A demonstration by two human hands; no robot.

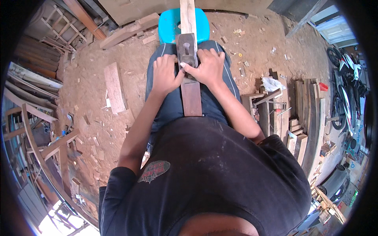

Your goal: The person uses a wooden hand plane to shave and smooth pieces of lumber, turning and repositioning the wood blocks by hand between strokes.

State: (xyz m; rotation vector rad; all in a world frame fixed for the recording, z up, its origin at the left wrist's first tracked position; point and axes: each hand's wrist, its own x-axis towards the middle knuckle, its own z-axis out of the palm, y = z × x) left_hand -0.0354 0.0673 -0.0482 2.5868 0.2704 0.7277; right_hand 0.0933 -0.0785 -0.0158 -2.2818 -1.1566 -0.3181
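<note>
The brown floor [244, 43] is spreading out beyond the left hand [164, 72] and right hand [208, 67], leaving open room either side. Left of the left hand, a loose board [114, 88] is lying flat. Ahead, a turquoise stool [202, 25] is showing its edges beside a pale wood strip [188, 17]. Between the hands, a hand plane [185, 44] is lying over the strip; both are gripping its sides.
</note>
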